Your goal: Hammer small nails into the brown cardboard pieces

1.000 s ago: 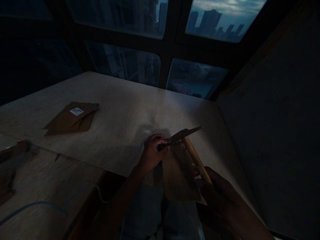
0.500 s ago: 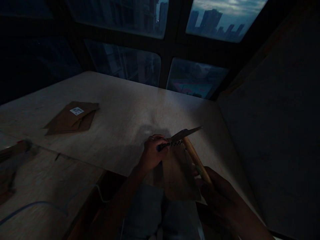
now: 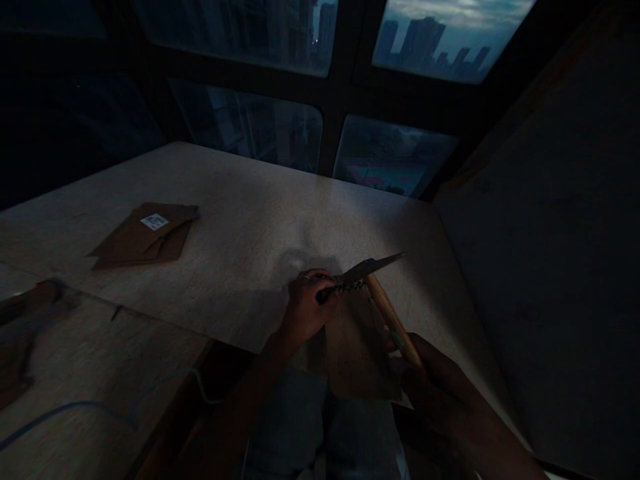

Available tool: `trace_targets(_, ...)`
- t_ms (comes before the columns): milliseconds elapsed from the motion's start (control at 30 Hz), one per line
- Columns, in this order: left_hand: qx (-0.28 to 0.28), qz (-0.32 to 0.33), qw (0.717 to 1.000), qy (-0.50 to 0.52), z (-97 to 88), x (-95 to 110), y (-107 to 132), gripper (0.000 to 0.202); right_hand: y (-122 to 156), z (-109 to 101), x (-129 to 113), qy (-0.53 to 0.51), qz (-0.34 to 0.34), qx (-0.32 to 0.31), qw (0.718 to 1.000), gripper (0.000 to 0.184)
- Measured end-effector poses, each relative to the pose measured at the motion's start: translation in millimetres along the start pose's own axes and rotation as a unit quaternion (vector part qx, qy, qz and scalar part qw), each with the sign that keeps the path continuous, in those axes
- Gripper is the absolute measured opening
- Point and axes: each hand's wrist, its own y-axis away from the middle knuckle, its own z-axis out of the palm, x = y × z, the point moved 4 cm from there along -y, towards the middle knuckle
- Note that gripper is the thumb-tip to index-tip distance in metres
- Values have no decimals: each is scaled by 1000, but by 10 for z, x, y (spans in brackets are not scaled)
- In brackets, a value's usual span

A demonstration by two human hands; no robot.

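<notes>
In the head view my right hand (image 3: 425, 373) is closed around the pale wooden handle of a tool (image 3: 393, 317). At the far end of this handle sits a long, thin metal head (image 3: 373, 267), tapering to the right like a small pick or hoe. My left hand (image 3: 307, 303) pinches a dark, twisted rod (image 3: 353, 287) by its blunt end, close to the left tip of the metal head. Whether rod and head touch, I cannot tell. Below both lies a brown cardboard piece (image 3: 355, 353), hanging over the table's front edge above my lap.
On the pale table (image 3: 240, 207), a stack of brown cardboard (image 3: 137, 240) with a white label lies at the left. A blue cable (image 3: 75, 407) and blurred brown pieces (image 3: 25, 300) are at the lower left. Windows (image 3: 250, 123) rise behind; a dark wall (image 3: 545, 267) stands right.
My left hand and the twisted rod's end have shifted very slightly to the right. My right hand and the wooden-handled tool look the same as before.
</notes>
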Motion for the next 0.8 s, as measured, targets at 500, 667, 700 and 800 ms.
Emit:
trace_targets(500,-6,4,1000,10,5,-41,14,17,-5,-3,25,20,1,-13,1000,49)
trace_targets(667,-7,-7,1000,13,5,-63,28,21,6,4,25,-1,9,-5,1000,50)
trace_targets(700,-9,-10,1000,12,-6,-61,35,23,11,7,24,-4,13,-3,1000,49)
trace_targets(800,-10,-13,1000,4,-89,-56,90,32,31,17,8,-26,11,3,1000,45)
